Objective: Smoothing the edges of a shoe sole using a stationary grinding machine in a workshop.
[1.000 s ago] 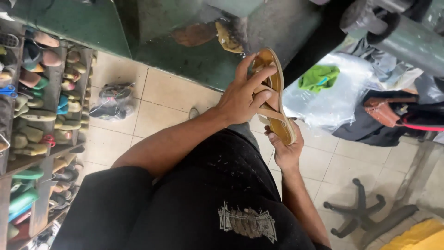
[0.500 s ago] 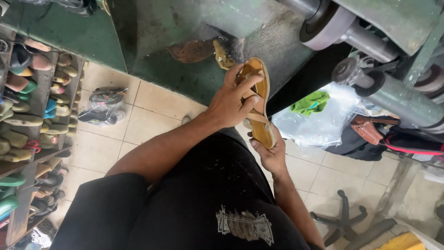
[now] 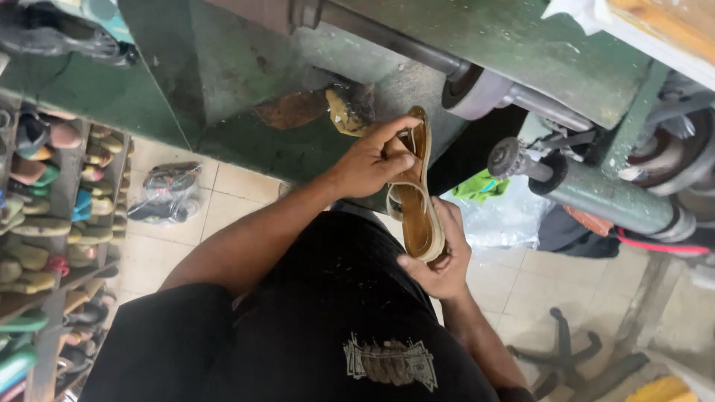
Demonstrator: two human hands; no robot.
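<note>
Leftmost, a shoe rack (image 3: 45, 246) is standing against the tiled floor, its shelves crowded with sandals and slippers in tan, green, pink and blue. Just right of it, a clear plastic bag of footwear (image 3: 165, 193) is lying on the floor tiles, lumpy in shape and showing dark and colourful pairs through the film. Above both, the green machine body (image 3: 246, 104) is filling the top of the view, with a brown leather scrap (image 3: 292, 109) and a yellowish worn piece resting on its ledge.

Toward the middle, the left hand (image 3: 371, 158) is gripping a tan strapped sandal (image 3: 417, 195) near its toe end, fingers curled over the straps and thumb pressing the edge. The sandal is standing nearly upright above the person's lap, in front of the machine. Below it, the right hand (image 3: 441, 262) is cupping the heel end, fingers wrapped beneath the sole.

Further right, a grey grinding wheel (image 3: 477, 89) is sitting on its shaft, and a crumpled translucent plastic bag (image 3: 506, 219) is lying on the floor with a bright green cloth (image 3: 479, 186) on top.
</note>
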